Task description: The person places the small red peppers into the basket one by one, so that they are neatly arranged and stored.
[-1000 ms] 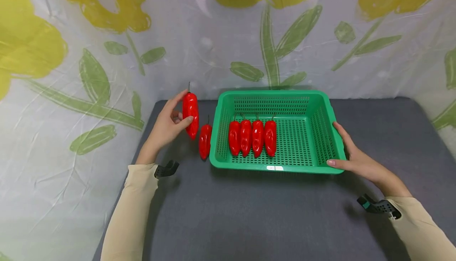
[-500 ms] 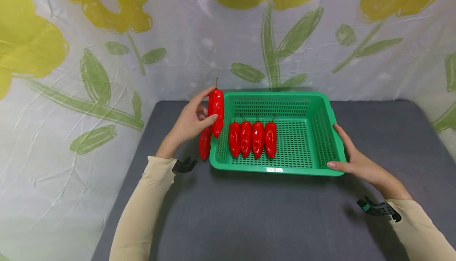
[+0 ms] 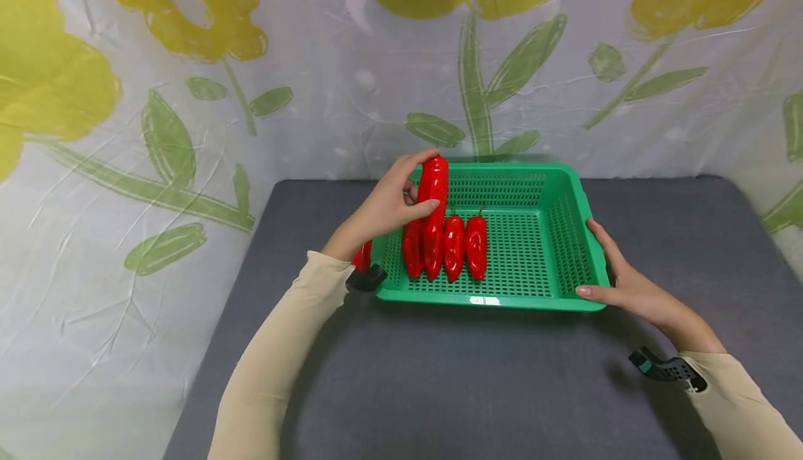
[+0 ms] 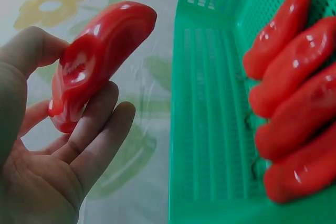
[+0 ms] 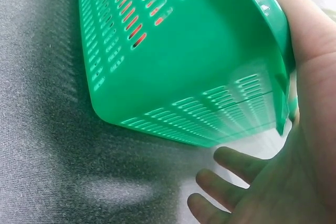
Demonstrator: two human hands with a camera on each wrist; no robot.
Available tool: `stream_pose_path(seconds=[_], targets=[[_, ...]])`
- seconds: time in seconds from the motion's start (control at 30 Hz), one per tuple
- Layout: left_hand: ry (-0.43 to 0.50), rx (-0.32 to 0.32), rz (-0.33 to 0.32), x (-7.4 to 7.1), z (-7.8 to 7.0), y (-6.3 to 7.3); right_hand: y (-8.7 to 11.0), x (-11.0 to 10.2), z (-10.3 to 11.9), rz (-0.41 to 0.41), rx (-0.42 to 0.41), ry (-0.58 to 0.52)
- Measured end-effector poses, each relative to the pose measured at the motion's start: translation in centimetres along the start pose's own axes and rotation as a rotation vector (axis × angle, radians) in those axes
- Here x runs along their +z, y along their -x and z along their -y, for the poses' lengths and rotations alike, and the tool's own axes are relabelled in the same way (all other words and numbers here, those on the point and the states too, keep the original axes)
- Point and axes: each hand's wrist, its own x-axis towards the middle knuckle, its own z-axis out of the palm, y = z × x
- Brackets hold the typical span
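Observation:
My left hand point(image 3: 385, 202) pinches a glossy red pepper point(image 4: 102, 51) between thumb and fingers, above the left part of a green plastic basket point(image 3: 533, 302). In the head view this pepper overlaps the peppers below it. Several more red peppers point(image 3: 477, 247) lie side by side inside the basket, towards its left half. At the basket's right end, my right hand point(image 3: 627, 289) grips the rim, thumb over the near corner. In the right wrist view some of its fingers point(image 5: 220, 190) stand off the basket wall.
Another red pepper point(image 3: 362, 256) lies on the dark grey table point(image 3: 470, 383) just left of the basket, mostly hidden by the left wrist. A flower-printed sheet point(image 3: 326, 97) hangs behind the table and along its left side. Each wrist wears a black strap point(image 3: 366, 279).
My left hand has carried the pepper rightward, from the table left of the basket to over the peppers inside it. The right hand and basket have stayed in place.

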Motion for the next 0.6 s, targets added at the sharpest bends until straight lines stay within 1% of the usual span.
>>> stream_pose_path(seconds=[0.07,0.17,0.33,0.47,0.6], targets=[[-0.007,0.018,0.016,0.6,-0.3,-0.9,0.0,0.0,0.0,0.000,-0.004,-0.010],[0.007,0.035,0.039,1.4,-0.7,-2.3,-0.1,0.1,0.0,0.002,-0.006,-0.018],[0.057,0.036,0.086,3.0,-1.3,-4.1,0.1,0.1,0.0,0.001,-0.012,-0.021],[0.086,0.017,0.098,4.4,-1.4,-5.1,0.2,0.2,0.1,0.000,-0.013,-0.025],[0.078,-0.019,0.125,5.6,-1.3,-5.9,0.2,0.3,0.1,-0.006,-0.018,-0.025]])
